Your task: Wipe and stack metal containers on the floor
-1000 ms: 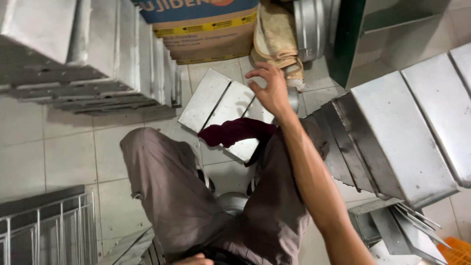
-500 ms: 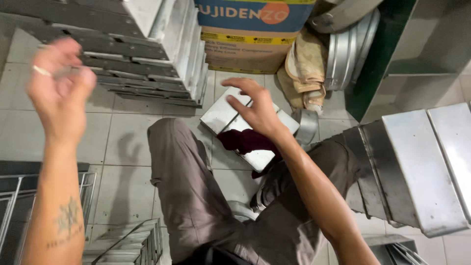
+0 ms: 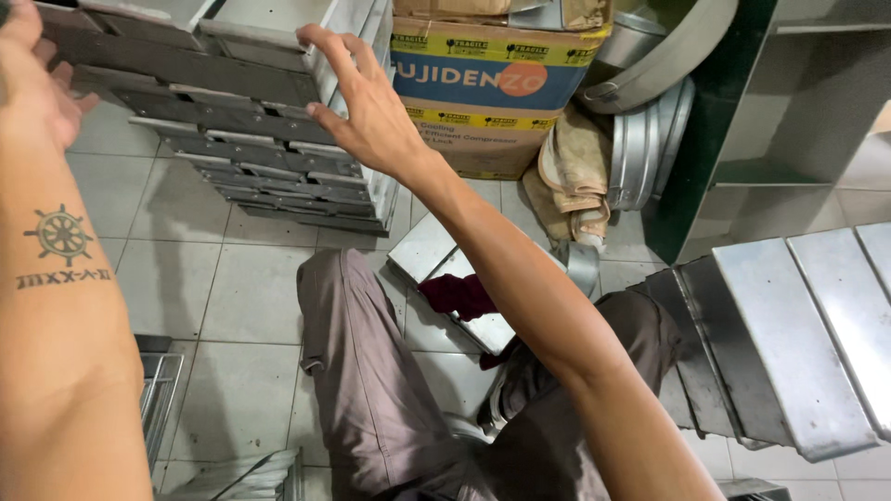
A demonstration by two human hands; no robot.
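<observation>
Stacked metal trays sit just beyond my right hand, fingers spread, holding nothing. My left hand hovers open and empty beside them, apparently reaching; gripping a tray edge seems next.

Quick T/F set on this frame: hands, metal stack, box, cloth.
1. The right hand is open, fingers spread, near the stack of metal trays. True.
2. The left hand holds a tray. False: it holds nothing.
3. A dark red cloth lies on a metal sheet on the floor. True.
4. The cardboard box sits left of the tray stack. False: it is to the right.
</observation>
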